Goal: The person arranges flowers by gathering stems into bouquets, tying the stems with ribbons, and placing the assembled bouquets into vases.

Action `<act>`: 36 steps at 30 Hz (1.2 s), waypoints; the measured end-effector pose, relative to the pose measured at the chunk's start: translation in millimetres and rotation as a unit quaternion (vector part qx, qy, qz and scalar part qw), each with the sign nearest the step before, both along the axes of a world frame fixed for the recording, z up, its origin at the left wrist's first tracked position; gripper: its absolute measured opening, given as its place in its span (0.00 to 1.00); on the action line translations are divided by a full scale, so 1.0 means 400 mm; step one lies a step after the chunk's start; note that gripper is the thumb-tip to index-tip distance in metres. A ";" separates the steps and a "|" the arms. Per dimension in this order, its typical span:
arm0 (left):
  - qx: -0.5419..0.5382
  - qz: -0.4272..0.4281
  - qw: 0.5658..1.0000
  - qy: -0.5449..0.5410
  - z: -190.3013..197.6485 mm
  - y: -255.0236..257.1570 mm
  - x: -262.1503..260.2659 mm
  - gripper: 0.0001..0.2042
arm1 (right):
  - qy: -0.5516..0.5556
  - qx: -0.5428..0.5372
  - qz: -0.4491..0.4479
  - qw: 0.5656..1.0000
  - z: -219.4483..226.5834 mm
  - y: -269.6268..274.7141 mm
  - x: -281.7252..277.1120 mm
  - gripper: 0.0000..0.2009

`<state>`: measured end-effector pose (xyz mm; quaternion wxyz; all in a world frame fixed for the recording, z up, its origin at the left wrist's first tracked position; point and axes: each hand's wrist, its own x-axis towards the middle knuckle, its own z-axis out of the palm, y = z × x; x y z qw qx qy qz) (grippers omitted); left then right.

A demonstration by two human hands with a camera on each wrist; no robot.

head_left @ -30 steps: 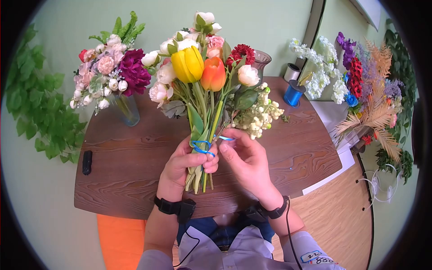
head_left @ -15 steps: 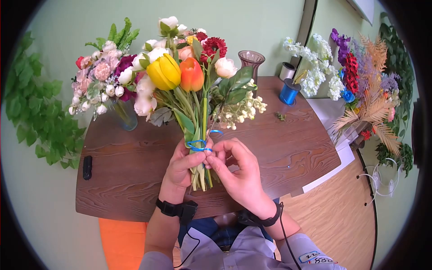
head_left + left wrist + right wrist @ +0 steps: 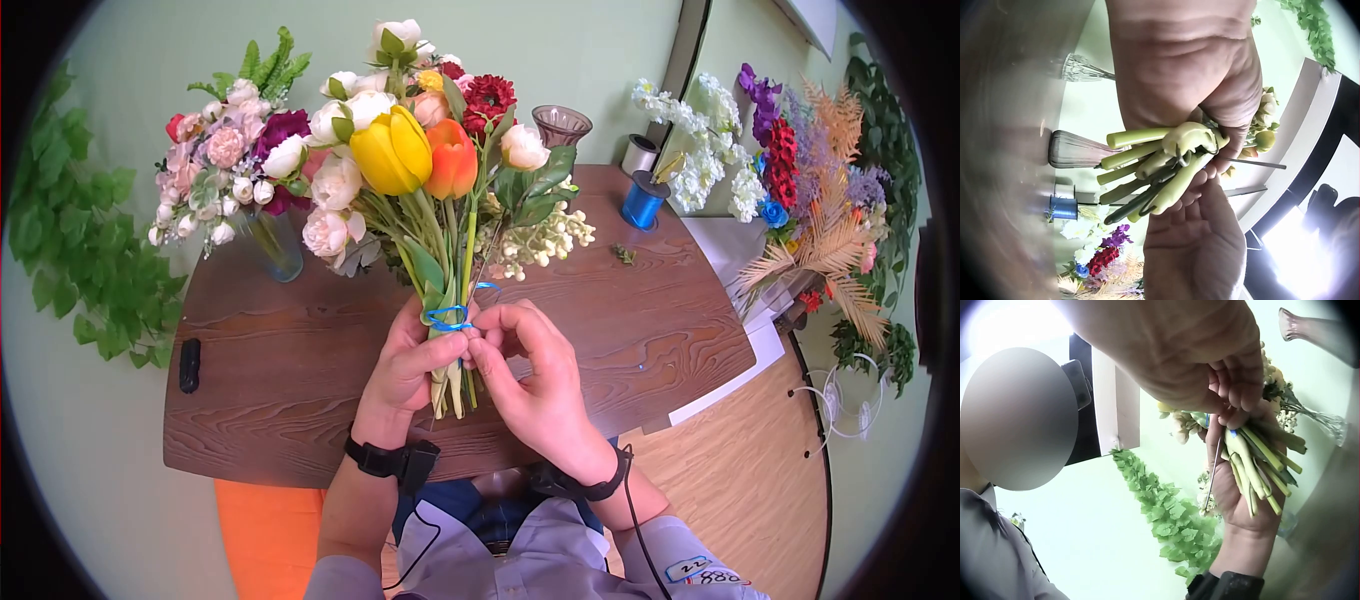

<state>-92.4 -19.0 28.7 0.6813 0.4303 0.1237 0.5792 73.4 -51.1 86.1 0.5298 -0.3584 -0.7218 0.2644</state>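
Note:
In the head view my left hand (image 3: 405,355) grips the stems of a bouquet of artificial flowers, upright over the table. Its blooms include a yellow tulip (image 3: 390,150), an orange tulip (image 3: 451,160) and a dark red flower (image 3: 489,102). Blue ribbon (image 3: 445,319) loops around the stems just above the left thumb. My right hand (image 3: 535,375) pinches the ribbon beside the stems, its fingertips close against the left hand's; the pinched bit is mostly hidden. Cut stem ends (image 3: 1135,169) poke out below the grip in the left wrist view.
A glass vase of pink and white flowers (image 3: 225,150) stands at the back left of the wooden table (image 3: 270,370). Behind the bouquet is an empty vase (image 3: 562,124). A blue ribbon spool (image 3: 645,203) sits back right; a small black object (image 3: 189,365) lies at left.
My right hand has come in from the right to the stems, bringing its fingertips to the ribbon. The bouquet leaned left, then swung back slightly; the left hand keeps its grip.

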 end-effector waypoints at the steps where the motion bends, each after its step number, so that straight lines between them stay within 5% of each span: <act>1: 0.002 -0.002 1.000 0.002 0.002 0.000 0.000 0.22 | 0.011 -0.001 0.003 1.000 -0.005 0.002 -0.002 0.07; 7: 0.030 -0.005 1.000 -0.008 -0.003 0.008 0.012 0.23 | 0.079 -0.042 0.049 0.995 -0.048 0.017 0.003 0.07; 14: -0.029 0.016 0.999 0.042 0.024 -0.021 0.011 0.29 | 0.012 -0.033 0.065 0.997 0.007 0.001 0.026 0.08; 16: -0.026 -0.036 0.999 0.004 0.020 -0.015 0.013 0.29 | 0.185 -0.226 0.111 0.950 0.017 -0.006 0.024 0.06; 21: -0.029 -0.125 0.990 -0.065 0.015 -0.010 0.015 0.27 | 0.230 -0.224 0.162 0.933 -0.024 0.054 0.031 0.10; 26: -0.045 -0.096 0.993 -0.041 0.015 -0.005 0.013 0.27 | 0.203 -0.186 0.135 0.952 -0.031 0.095 0.024 0.08; 32: -0.081 -0.095 0.992 -0.014 0.037 -0.016 0.009 0.26 | 0.199 -0.205 0.205 0.936 -0.018 0.124 0.037 0.07; 36: -0.061 -0.041 0.996 0.059 0.042 -0.007 0.014 0.25 | 0.112 -0.194 0.162 0.961 -0.001 0.129 0.042 0.11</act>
